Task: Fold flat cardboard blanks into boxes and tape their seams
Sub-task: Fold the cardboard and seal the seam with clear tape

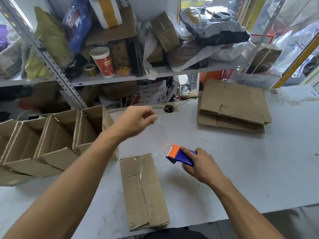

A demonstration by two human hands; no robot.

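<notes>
Right now my right hand (200, 165) grips the blue plastic tape dispenser with an orange cutter head (180, 155), forefinger laid along its top, just right of the folded brown cardboard box (144, 190) lying near me on the white table (241, 169). My left hand (138, 119) is raised farther off, fingers curled and pinching a strip of clear tape (161, 131) drawn from the dispenser. Open finished boxes (51, 140) stand at left; a stack of flat cardboard blanks (233, 106) lies far right.
</notes>
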